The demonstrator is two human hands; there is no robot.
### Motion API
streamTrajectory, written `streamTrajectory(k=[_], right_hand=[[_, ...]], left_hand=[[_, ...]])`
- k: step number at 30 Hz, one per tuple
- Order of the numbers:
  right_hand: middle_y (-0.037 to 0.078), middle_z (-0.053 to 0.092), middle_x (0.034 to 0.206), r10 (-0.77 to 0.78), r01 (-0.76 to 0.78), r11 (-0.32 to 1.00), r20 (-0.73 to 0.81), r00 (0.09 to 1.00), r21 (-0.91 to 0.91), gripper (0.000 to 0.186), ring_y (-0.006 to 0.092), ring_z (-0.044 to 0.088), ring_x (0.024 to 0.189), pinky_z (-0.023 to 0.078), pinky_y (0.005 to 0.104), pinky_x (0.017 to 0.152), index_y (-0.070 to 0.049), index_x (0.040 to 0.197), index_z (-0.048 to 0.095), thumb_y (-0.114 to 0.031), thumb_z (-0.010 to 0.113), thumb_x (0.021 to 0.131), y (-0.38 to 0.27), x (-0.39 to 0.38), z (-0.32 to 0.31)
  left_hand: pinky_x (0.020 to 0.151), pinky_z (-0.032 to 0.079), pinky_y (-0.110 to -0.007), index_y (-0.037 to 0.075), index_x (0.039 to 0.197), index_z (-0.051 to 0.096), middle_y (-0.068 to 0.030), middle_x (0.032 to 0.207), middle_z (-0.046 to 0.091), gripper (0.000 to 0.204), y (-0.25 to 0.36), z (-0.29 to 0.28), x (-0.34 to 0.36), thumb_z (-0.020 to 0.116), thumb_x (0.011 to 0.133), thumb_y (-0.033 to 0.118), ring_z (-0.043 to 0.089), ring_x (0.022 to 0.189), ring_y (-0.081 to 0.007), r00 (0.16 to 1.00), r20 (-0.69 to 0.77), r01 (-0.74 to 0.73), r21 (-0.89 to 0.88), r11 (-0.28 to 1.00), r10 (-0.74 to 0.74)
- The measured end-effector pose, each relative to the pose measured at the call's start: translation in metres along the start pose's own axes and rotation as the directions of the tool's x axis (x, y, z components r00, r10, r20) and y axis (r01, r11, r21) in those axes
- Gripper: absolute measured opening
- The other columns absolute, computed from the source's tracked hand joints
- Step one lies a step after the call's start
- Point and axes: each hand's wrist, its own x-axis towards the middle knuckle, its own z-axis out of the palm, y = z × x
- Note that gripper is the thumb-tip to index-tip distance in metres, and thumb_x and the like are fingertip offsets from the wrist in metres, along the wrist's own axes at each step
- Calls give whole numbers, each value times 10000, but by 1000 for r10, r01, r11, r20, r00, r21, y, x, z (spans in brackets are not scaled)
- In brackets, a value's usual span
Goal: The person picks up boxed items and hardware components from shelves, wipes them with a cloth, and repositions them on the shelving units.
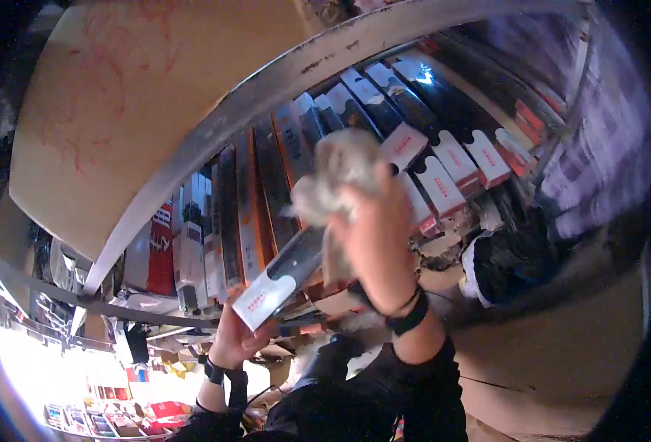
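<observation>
My left hand [244,331] grips the lower end of a long narrow box [274,283] with a dark body and a white end sleeve, tilted up toward the right. My right hand [362,221], smeared by motion, holds a crumpled beige-grey cloth [344,158] over the upper part of that box. Whether the cloth touches it, I cannot tell. Behind both hands, long boxes [257,184] in black, orange and white lie in a row on a metal shelf [296,70]. Several white-ended boxes [450,158] stick out at the right of the row.
A large cardboard sheet [104,96] stands at the upper left. A purple checked fabric [590,118] hangs at the right, above a black bundle [506,265]. Brown cardboard [546,346] fills the lower right. A bright area with racks of small packages [97,420] shows at the lower left.
</observation>
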Motion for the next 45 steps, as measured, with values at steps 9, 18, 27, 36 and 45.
streamTrajectory(k=[9,18,27,36,45], right_hand=[[146,487,1002,-315,274,939,201,927,209,281,311,480,919,412,410,718,-88,807,607,-193,681,557,-40,-59,11],[153,579,840,-1,-8,998,153,988,63,306,294,567,753,449,348,680,-50,855,613,-175,691,587,37,40,-6],[139,539,1034,273,-86,925,-488,829,370,329,199,516,903,410,323,779,16,974,555,-82,605,664,80,6,-55],[143,508,965,117,-98,800,6,993,592,364,278,504,931,401,340,794,-13,944,569,-63,651,593,25,-102,-3],[159,517,960,42,44,705,-104,994,708,379,295,472,913,381,360,802,-30,949,569,-36,620,573,14,-93,24]], left_hand=[[269,287,-182,68,1091,444,-102,703,552,489,-16,-3,1,307,838,463,429,366,-130,996,57,-82,214,973,72],[266,276,-187,64,1100,449,-129,565,489,555,-2,-22,-4,310,818,521,348,304,-116,997,76,12,185,983,-26],[255,281,-191,66,1109,454,-120,820,572,552,-8,-7,-1,336,807,513,439,370,-161,993,111,-50,55,997,43],[295,297,-221,82,1131,465,-94,511,436,712,-1,-27,26,296,726,643,339,324,-141,935,353,-10,102,995,-27],[309,381,-232,85,1151,395,-157,1019,524,694,-17,-26,23,428,685,598,509,402,-202,849,507,-245,126,961,150]])
